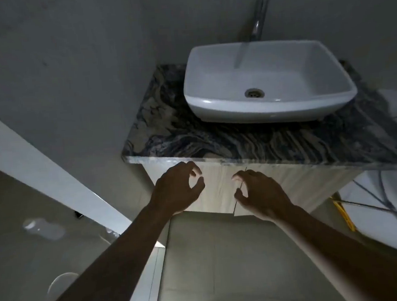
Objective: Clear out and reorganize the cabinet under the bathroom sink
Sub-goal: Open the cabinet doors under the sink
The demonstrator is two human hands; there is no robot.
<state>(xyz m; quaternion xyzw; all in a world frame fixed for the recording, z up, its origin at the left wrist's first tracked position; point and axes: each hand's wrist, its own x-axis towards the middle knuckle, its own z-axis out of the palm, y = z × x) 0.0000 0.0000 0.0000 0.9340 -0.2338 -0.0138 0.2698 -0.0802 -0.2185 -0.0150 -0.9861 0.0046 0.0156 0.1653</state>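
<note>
Both cabinet doors (219, 186) are shut, so the job looks to be at its very start: nothing has been taken out, and what the cabinet holds is hidden. The cabinet sits at the centre of the frame, under the dark veined stone tabletop (191, 136) that carries the white vessel sink (268, 83), with a chrome tap (257, 24) above it at the top of the frame. The left hand (179, 190) hovers in front of the left door just under the tabletop's edge, its grip curled and spread, thumb and fingers apart and pinching nothing. The right hand (260, 190) is over the seam (240, 194) between the two doors, fingers likewise hooked and apart, empty; whether its fingertips touch the door edge I cannot tell. No handles show, so the next move probably calls for hooking fingertips behind a door edge at the seam or under the tabletop's lip and pulling outward, likely one door per hand. A clear plastic bottle (43, 228) lies on the floor at the lower left; a white tub edge (389, 230) with a yellow item beside it sits at the right
</note>
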